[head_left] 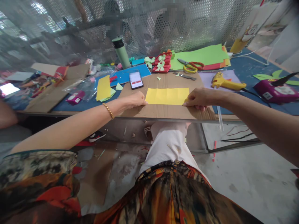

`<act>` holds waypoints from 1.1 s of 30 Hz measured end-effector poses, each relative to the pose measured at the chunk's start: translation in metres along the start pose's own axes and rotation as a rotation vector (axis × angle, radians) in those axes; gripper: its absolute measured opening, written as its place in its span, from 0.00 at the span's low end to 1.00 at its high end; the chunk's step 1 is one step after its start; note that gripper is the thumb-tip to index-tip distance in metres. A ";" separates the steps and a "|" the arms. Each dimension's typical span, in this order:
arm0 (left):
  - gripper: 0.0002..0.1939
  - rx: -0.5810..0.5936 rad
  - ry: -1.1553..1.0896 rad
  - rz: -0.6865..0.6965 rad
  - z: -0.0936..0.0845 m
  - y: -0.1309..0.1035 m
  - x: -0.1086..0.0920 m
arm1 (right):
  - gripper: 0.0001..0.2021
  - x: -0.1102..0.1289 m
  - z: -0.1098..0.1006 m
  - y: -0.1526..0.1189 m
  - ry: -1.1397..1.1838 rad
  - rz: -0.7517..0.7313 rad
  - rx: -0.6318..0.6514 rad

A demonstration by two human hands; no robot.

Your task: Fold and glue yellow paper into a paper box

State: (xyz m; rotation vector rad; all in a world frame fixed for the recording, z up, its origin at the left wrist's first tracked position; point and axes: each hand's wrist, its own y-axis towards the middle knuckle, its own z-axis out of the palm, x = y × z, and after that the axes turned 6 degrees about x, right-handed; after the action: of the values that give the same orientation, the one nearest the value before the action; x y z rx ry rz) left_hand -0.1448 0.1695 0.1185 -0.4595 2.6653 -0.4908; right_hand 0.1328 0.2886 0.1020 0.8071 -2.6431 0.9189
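Observation:
A yellow paper strip [167, 96] with faint upright creases lies flat on a brown cardboard sheet [161, 111]. At its left end, my left hand [138, 99] is closed, fingertips pinching the lower left corner. My right hand [197, 98] is closed at the opposite end, with thumb and finger on the lower right corner. Beyond the strip are a phone [136, 81], a small green paper scrap [158, 78] and a dark blade [188, 77].
Scissors [191, 66] lie before green sheets [201, 56]. A yellow glue gun [227, 83] and purple device [275, 90] stand right. A green bottle [121, 54] stands behind; yellow paper [103, 87] lies left. Part of another person's arm [7, 115] shows far left.

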 end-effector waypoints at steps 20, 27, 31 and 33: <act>0.36 -0.390 0.438 0.695 0.031 -0.005 -0.022 | 0.24 0.007 -0.004 -0.007 -0.035 -0.002 0.012; 0.42 0.044 0.485 0.782 0.065 0.015 -0.035 | 0.24 0.012 -0.004 -0.009 -0.003 0.032 0.019; 0.43 0.021 0.492 0.791 0.066 0.016 -0.031 | 0.23 0.008 -0.007 -0.012 0.029 0.056 0.034; 0.43 0.015 0.506 0.781 0.066 0.016 -0.031 | 0.22 0.000 -0.010 -0.019 0.004 0.070 0.037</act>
State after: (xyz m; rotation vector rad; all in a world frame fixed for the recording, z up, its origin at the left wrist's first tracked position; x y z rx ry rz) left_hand -0.0931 0.1780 0.0644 0.7985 2.9915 -0.4055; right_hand 0.1445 0.2823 0.1194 0.7242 -2.6738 0.9883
